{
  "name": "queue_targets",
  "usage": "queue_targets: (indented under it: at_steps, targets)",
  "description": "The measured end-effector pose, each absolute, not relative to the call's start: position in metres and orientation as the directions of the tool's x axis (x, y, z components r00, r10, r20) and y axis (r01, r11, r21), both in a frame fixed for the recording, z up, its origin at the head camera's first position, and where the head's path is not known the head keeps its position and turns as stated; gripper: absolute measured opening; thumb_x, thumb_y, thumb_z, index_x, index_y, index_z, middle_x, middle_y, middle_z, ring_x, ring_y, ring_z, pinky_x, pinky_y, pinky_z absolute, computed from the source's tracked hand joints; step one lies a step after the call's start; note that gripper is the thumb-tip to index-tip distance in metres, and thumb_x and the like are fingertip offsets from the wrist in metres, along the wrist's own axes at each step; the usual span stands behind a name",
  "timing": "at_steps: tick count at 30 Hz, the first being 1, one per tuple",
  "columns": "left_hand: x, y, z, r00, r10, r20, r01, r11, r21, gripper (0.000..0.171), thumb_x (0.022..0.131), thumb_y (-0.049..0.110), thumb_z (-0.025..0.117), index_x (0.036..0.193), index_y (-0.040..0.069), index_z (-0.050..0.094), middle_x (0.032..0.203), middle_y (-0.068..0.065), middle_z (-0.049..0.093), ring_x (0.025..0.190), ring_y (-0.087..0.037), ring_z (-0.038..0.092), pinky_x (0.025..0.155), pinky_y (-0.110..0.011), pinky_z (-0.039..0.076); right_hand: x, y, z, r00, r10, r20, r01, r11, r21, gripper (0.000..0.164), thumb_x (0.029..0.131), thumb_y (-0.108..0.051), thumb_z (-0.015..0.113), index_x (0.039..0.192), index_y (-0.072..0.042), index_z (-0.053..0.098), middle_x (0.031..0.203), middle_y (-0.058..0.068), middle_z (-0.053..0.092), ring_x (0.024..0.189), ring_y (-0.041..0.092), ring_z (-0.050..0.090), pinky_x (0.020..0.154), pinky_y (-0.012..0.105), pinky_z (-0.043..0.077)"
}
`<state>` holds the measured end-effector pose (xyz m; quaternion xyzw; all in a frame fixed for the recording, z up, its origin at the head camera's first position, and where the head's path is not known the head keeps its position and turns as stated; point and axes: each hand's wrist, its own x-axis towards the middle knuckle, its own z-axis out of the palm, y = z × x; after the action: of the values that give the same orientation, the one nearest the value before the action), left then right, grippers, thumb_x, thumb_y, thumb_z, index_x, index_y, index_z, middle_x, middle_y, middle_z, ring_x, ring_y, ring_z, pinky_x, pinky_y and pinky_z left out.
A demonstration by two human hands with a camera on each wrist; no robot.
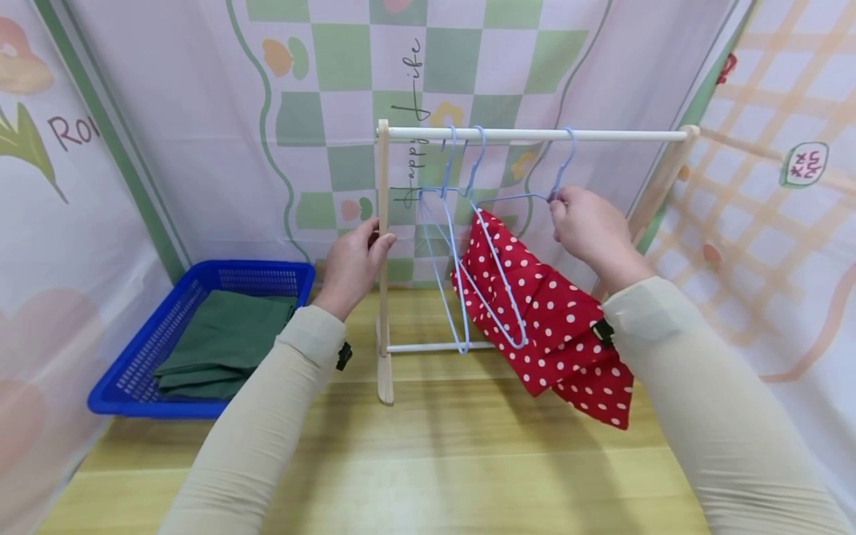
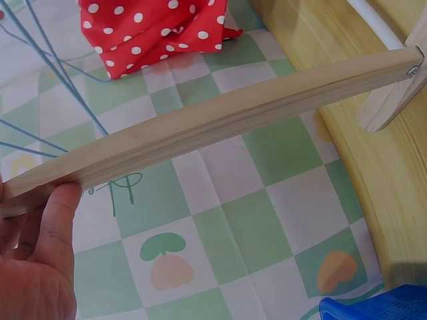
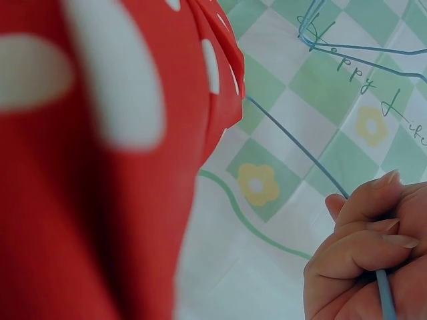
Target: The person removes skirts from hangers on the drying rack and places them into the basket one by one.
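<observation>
My right hand [image 1: 591,230] grips a light blue hanger [image 1: 565,160] just below its hook, which sits at the white top rod. From this hanger a red cloth with white dots [image 1: 535,305] hangs at a slant; in the right wrist view the red cloth [image 3: 173,133] fills the left side. My left hand [image 1: 356,266] holds the upright wooden post [image 1: 383,290] of the small clothes rack, thumb and fingers about it. Two bare blue hangers [image 1: 457,282] hang on the white rod [image 1: 622,136] between my hands.
On the left stands a blue plastic basket [image 1: 115,379] with folded green cloth [image 1: 224,338] in it. The rack stands on a light wooden table [image 1: 428,461]. Behind it hangs a checked, printed curtain [image 1: 341,63], and printed sheets close off both sides.
</observation>
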<state>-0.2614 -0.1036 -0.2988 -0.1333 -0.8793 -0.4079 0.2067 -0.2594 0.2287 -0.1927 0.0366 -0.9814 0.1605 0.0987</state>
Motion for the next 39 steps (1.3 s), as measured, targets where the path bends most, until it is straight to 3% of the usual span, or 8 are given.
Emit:
queue_targets:
  at_steps: [9, 21, 30, 39]
  targets:
    - [-0.258, -0.104, -0.297, -0.879, 0.066, 0.473, 0.405, 0.626, 0.666, 0.034, 0.109, 0.038, 0.055, 0.122, 0.008, 0.065, 0.098, -0.008, 0.07, 0.084, -0.023, 0.065, 0.074, -0.04, 0.059, -0.256, 0.222, -0.191, -0.98, -0.051, 0.194, -0.111, 0.943, -0.313, 0.051, 0.113, -0.035, 0.029, 0.141, -0.002, 0.055, 0.104, 0.018, 0.07, 0.091, 0.034, 0.062, 0.076, 0.048, 0.047]
    - [-0.259, -0.104, -0.298, -0.885, 0.062, 0.462, 0.395, 0.628, 0.67, 0.033, 0.109, 0.039, 0.055, 0.119, 0.009, 0.065, 0.096, -0.007, 0.069, 0.082, -0.023, 0.063, 0.072, -0.039, 0.057, -0.257, 0.211, -0.192, -0.975, -0.074, 0.211, -0.14, 0.937, -0.321, 0.048, 0.113, -0.036, 0.03, 0.136, -0.004, 0.058, 0.098, 0.016, 0.068, 0.084, 0.031, 0.06, 0.074, 0.046, 0.046]
    - [-0.26, -0.103, -0.298, -0.886, 0.06, 0.459, 0.389, 0.635, 0.667, 0.034, 0.109, 0.039, 0.054, 0.119, 0.008, 0.065, 0.096, -0.008, 0.069, 0.082, -0.024, 0.063, 0.073, -0.039, 0.057, -0.259, 0.202, -0.193, -0.974, -0.093, 0.208, -0.159, 0.933, -0.324, 0.049, 0.113, -0.036, 0.03, 0.14, -0.005, 0.057, 0.098, 0.015, 0.068, 0.085, 0.031, 0.06, 0.073, 0.046, 0.046]
    - [-0.26, -0.103, -0.297, -0.89, 0.061, 0.452, 0.381, 0.642, 0.665, 0.035, 0.109, 0.042, 0.053, 0.117, 0.009, 0.064, 0.096, -0.007, 0.067, 0.082, -0.023, 0.062, 0.073, -0.038, 0.056, -0.253, 0.19, -0.196, -0.972, -0.078, 0.22, -0.153, 0.924, -0.35, 0.047, 0.114, -0.036, 0.028, 0.14, -0.004, 0.052, 0.108, 0.017, 0.069, 0.094, 0.033, 0.065, 0.079, 0.049, 0.05]
